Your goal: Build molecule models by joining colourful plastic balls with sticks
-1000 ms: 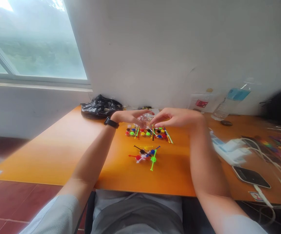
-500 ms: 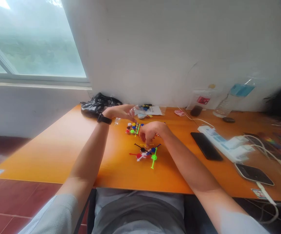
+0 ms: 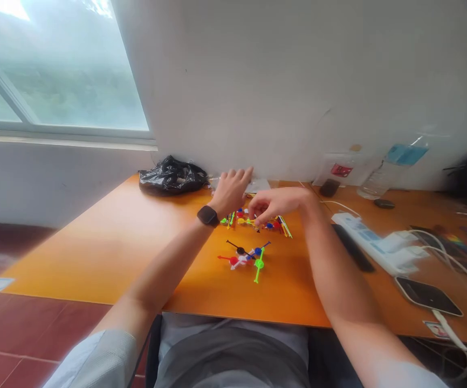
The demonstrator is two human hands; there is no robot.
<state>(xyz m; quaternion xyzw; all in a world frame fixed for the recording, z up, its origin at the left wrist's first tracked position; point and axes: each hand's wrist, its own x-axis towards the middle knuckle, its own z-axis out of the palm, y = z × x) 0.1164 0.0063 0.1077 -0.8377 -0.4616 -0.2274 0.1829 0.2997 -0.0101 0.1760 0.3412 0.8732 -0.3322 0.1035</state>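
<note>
Room: looks like an office or study
Wood: flat, orange-brown worktop [image 3: 96,253]
Plugs: long, white plastic power strip [image 3: 368,240]

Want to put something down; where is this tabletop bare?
Widest: between left forearm, black bag and the table's left edge. Smaller: between nearest arrow pieces and near edge. Crowded: around the right hand and the power strip.
</note>
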